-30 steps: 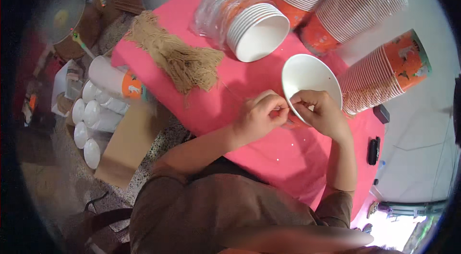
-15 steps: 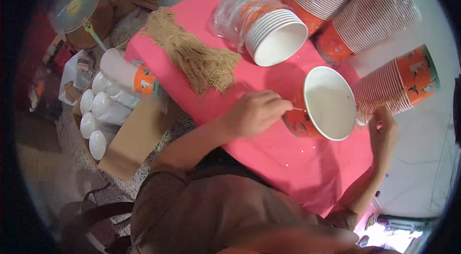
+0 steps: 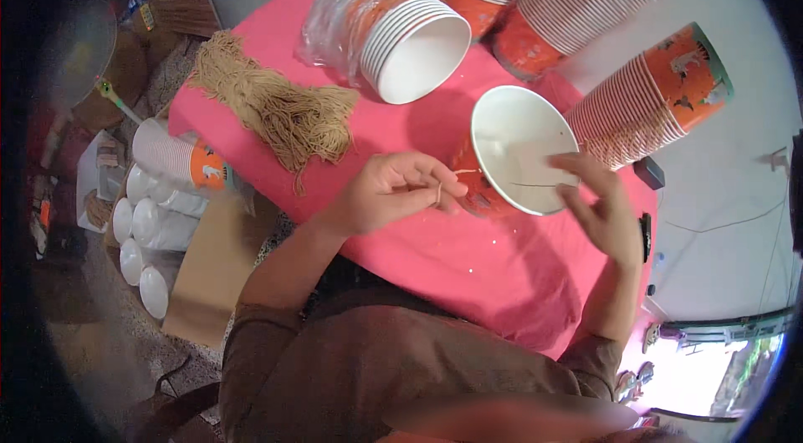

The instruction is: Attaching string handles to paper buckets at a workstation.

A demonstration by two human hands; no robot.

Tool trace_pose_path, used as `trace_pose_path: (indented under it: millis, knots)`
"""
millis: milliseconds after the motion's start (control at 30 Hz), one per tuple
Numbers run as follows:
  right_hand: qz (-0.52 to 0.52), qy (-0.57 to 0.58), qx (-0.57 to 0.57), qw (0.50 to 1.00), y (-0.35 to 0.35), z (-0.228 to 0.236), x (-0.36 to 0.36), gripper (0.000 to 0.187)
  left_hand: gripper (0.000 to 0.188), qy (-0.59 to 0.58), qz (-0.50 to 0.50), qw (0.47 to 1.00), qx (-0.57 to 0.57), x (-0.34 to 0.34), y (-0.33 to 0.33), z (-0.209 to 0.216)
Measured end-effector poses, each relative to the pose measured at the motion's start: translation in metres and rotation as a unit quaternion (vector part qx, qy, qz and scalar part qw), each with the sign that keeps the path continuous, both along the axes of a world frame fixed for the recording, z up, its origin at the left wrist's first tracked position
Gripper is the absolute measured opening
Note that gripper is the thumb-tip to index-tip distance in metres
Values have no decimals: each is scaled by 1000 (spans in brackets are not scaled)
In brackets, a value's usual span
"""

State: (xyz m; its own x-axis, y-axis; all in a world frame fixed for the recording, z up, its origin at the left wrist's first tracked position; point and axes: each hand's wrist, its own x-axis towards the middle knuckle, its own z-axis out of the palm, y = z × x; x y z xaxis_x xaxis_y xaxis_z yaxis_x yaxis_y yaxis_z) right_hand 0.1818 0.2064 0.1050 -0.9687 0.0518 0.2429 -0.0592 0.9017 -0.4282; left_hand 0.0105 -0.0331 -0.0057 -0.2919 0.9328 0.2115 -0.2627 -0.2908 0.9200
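White paper inside, orange print outside: tub (image 3: 524, 150), on the pink cloth (image 3: 519, 301) between both hands, mouth turned up. Looks light and stiff, rather slick on a coated wall, and likely to crease if squeezed hard; best taken by the rolled rim, or cupped low around the outside. Beside the orange wall, near the left hand (image 3: 389, 192), cord (image 3: 462, 171), tan and thin: probably limp, nearly weightless, easily frayed, so better pinched close to the end. Left fingers half curled, thumb close to forefinger, apparently pinching a short bit of that cord. Right hand (image 3: 609, 209) at the right side of the rim, thumb and forefinger spread partway, with a thin dark line (image 3: 535, 184) across the mouth reaching toward the thumb; perhaps a needle, cannot tell whether gripped. Farther out, at upper left, a tan hank (image 3: 314, 121), seemingly soft and prone to tangle. Behind, nested tubs (image 3: 418, 50) on their side, partly in crinkled film (image 3: 335, 20); rightward, a leaning stack (image 3: 627, 104). Off the cloth's left edge, a box (image 3: 222, 263) of white cups (image 3: 155, 292).
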Motion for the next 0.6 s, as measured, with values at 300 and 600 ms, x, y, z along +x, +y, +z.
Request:
trace_pose_path:
  millis: [300,600]
  knots:
    - [81,-165,-80,980,-5,-30,-44,12,9,55,230,952,192,-4,20,-22]
    - [28,-140,-103,984,-7,-29,-41,15,19,-197,171,925,278,-27,-5,-5]
